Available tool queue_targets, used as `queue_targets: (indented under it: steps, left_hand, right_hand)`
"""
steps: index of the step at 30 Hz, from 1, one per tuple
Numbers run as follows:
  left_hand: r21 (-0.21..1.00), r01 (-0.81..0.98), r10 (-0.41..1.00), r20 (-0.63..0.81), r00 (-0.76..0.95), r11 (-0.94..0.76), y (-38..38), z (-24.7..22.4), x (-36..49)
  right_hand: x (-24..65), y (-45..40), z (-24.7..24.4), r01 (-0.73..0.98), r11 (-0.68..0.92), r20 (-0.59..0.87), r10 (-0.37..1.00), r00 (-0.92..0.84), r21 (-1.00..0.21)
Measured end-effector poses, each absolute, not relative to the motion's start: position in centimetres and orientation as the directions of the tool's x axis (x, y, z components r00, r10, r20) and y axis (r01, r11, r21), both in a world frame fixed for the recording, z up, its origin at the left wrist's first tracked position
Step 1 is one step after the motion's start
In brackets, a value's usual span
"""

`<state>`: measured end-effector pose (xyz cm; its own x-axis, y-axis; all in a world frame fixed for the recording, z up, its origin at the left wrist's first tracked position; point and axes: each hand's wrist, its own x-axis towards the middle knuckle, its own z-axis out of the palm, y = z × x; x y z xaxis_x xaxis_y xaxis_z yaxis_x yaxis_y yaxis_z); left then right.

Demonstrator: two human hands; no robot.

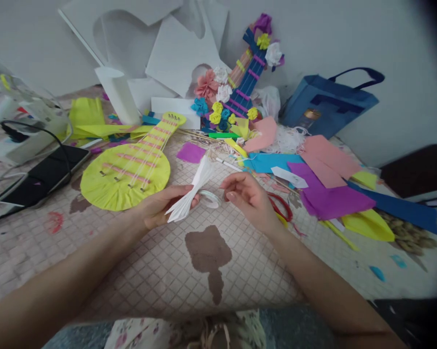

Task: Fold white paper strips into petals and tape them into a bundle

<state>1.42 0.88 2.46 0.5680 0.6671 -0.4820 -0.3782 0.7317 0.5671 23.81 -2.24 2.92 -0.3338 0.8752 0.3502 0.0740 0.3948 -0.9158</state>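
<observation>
My left hand [169, 206] is closed on a bunch of pleated white paper [191, 194], pinched at its middle so that both ends fan out. Just right of the bunch is a white ring like a tape roll [211, 198]; whether my left fingers touch it I cannot tell. My right hand [249, 198] hovers beside the ring with thumb and fingers drawn together; anything between them is too small to make out. Left of my hands lies a yellow paper-covered lute shape [127, 177] with pink strips and white strings.
Behind stands a blue guitar shape [245, 85] covered with paper flowers. Purple paper [329, 191], pink paper [327, 157] and red-handled scissors [282, 206] lie at right, near a blue bag [327, 109]. A black phone [47, 174] and cables are at left.
</observation>
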Motion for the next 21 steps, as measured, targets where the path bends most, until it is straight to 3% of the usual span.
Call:
queue_targets:
  steps: [3,14,21]
  left_hand:
    - [0.563,-0.387,0.674,-0.496,0.548,0.73,0.7,2.6,1.6]
    - [0.588,-0.309,0.636,-0.498,0.59,0.748,0.6,2.0,1.7]
    - [0.594,-0.286,0.638,-0.544,0.546,0.752,0.5,2.2,2.0]
  right_hand:
    - [23.9,-1.9,2.7,0.06,0.331,0.283,0.876,-0.39,-0.942]
    - [23.8,-2.2,2.9,0.148,0.456,0.348,0.819,-0.457,-0.878]
    - [23.5,-2.4,3.8,0.334,0.668,0.467,0.721,-0.511,-0.665]
